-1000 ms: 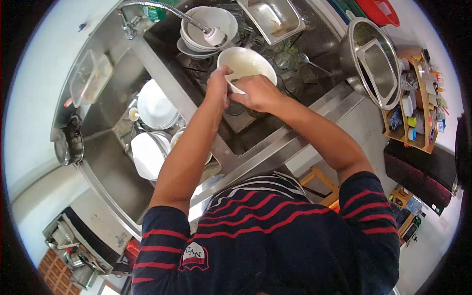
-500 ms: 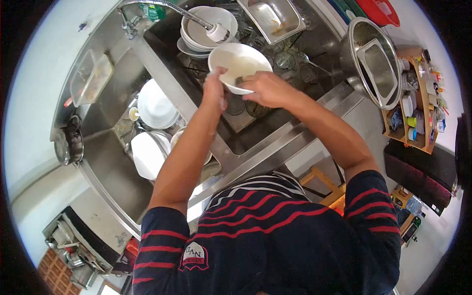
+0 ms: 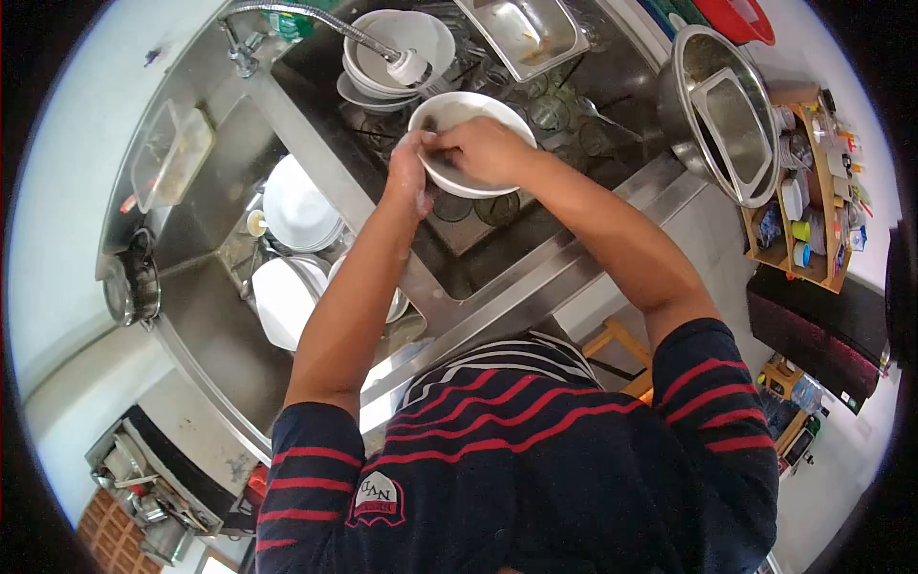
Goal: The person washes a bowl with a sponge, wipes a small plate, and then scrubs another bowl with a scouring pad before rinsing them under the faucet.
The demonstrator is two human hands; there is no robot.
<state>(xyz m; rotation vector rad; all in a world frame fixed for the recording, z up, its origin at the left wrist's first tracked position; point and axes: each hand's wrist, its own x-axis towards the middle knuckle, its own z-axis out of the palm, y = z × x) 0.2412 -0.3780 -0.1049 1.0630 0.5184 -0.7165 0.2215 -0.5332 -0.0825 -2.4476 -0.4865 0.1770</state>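
Observation:
A white bowl [image 3: 483,187] is tilted over the right-hand sink basin, its inside facing up. My left hand [image 3: 409,170] grips its left rim, thumb over the edge. Inside the bowl, my right hand [image 3: 486,151] is closed, fingers pressed toward the left wall. A small dark pad [image 3: 429,124] shows at its fingertips, mostly hidden. Just above the bowl is the white nozzle [image 3: 409,69] of a flexible metal faucet, with a pale streak of water below it. Behind, several white bowls [image 3: 426,43] are stacked. Clear glasses [image 3: 550,113] lie in the basin beneath.
White plates [image 3: 298,206] and a square white dish [image 3: 279,304] sit in the left basin. A steel tray [image 3: 526,43] rests at the back, near a spoon [image 3: 607,120]. To the right stands a big steel bowl [image 3: 681,115]. A metal divider [image 3: 330,167] separates the basins.
My right hand has moved left and deeper into the bowl, carrying the dark pad from the near wall to the left rim. The bowl has shifted slightly toward me.

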